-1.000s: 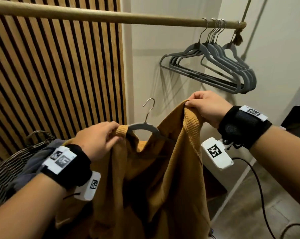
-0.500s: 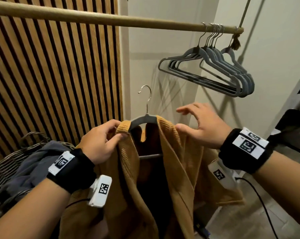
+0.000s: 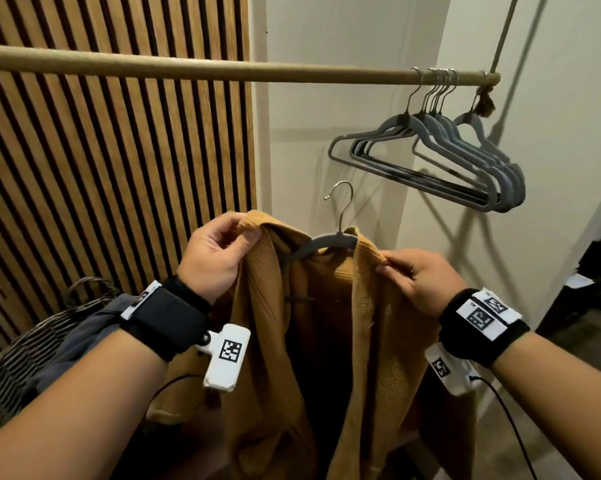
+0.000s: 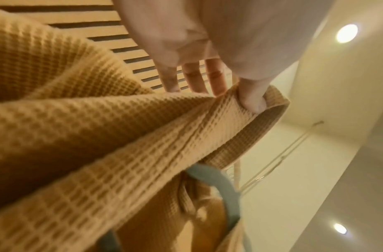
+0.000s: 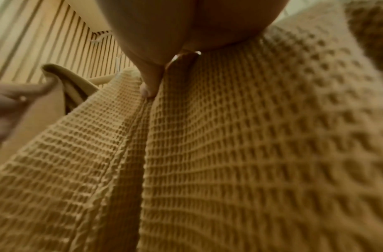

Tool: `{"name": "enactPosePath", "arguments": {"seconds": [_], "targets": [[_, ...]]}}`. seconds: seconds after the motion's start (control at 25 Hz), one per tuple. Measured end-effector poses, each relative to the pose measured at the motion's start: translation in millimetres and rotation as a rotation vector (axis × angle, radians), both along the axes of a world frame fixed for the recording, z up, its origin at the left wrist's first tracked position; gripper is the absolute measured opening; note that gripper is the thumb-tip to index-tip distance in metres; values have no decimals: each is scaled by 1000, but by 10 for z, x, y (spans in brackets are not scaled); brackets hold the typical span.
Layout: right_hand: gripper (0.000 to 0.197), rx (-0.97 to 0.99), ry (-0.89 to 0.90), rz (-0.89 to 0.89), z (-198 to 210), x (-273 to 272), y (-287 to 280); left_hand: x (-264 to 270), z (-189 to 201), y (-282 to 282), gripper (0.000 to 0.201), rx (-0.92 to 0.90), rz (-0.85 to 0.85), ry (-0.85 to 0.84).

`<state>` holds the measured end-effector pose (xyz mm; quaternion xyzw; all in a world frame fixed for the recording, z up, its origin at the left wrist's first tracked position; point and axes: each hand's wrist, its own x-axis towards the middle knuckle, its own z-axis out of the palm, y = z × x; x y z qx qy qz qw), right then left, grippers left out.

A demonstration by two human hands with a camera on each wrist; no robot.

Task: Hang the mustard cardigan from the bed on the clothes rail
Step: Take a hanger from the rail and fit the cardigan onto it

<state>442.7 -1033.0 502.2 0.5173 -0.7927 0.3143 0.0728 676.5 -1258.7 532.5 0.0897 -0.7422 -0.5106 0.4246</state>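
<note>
Left hand (image 3: 216, 258) pinches the folded collar edge of the mustard cardigan (image 3: 371, 358); the left wrist view shows the thumb pressed into the waffle knit with the other fingers (image 4: 195, 80) extended behind it. Right hand (image 3: 420, 282) pinches the opposite front edge near the shoulder, thumb tip closed on a fold of the fabric in the right wrist view. Both hands therefore clamp on cloth; neither is seen gripping the hanger itself.

Cardigan position: draped on the grey hanger (image 3: 326, 242), held in the air between the two hands, front panels hanging open and down toward the floor. Hanger hook (image 3: 340, 202) stands upright above the collar, free, roughly midway between the hands.

Key relation: clothes rail (image 3: 195, 67) runs left to right, above and farther than the hook. Hook and rail are well apart; the hook sits below a bare stretch of rail, left of the empty hangers (image 3: 441, 164) bunched at the rail's right end. Hanger's long axis lies roughly parallel to the rail.

Judgement: garment appears seated on the hanger; the remaining move is up and away. Neither hand is clearly nearer the hook, though the right lies closer to the neck of the hanger.

Periphery: wicker basket (image 3: 25, 344) with grey cloth at near left; slatted wood wall (image 3: 101, 174) behind.
</note>
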Motion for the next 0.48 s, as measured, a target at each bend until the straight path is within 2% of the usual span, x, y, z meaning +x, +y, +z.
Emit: {"name": "enactPosePath", "arguments": {"seconds": [0.08, 0.12, 0.16, 0.28, 0.32, 0.4, 0.44, 0.48], "targets": [[25, -45, -34, -50, 12, -48, 44, 35, 52, 76, 15, 93, -75, 54], [24, -75, -67, -75, 33, -74, 72, 50, 66, 112, 16, 34, -114, 38], [24, -105, -105, -85, 45, -88, 107, 78, 58, 138, 20, -97, -149, -31], [28, -163, -145, -66, 73, -116, 210, 120, 39, 196, 32, -483, -291, -411], [28, -174, -141, -38, 80, -104, 232, 101, 29, 190, 33, -578, -228, -449], [29, -190, -131, 26, 109, -54, 251, -10, 15, 137, 37, -736, 70, -408], [32, -200, -124, 63, 105, -55, 251, -84, 35, 139, 40, -818, 206, -453], [33, -209, -118, 99, 103, -50, 248, -169, 44, 157, 43, -876, 270, -537]]}}
